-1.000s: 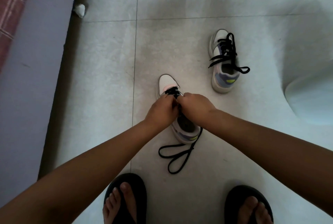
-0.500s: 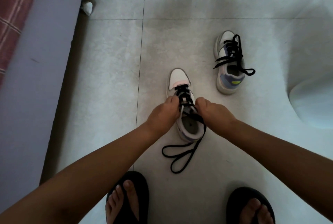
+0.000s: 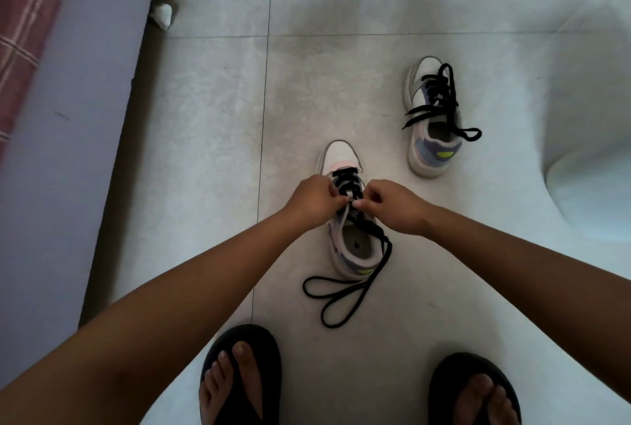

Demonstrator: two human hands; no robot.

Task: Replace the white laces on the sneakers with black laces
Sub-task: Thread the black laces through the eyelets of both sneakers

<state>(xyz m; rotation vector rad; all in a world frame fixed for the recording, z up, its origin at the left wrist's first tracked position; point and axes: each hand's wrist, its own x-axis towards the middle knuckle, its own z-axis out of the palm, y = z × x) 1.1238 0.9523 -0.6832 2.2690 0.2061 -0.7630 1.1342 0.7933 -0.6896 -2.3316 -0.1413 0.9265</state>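
Here, near sneaker (image 3: 348, 219) lengthwise, toe away from the feet (image 3: 239, 380).

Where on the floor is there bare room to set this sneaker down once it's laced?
Bare tile lies left of the near sneaker, toward the bed edge, and between it and the far sneaker. Crowded: the black lace loops between its heel and the sandals.

- The left hand (image 3: 316, 201) and right hand (image 3: 392, 204), pressed together over the near sneaker (image 3: 351, 219) a second ago, now sit slightly apart, fingertips meeting at mid-tongue.
- More of the black lace (image 3: 345, 182) crossings now show ahead of the knuckles.
- The sneaker's opening is now uncovered.
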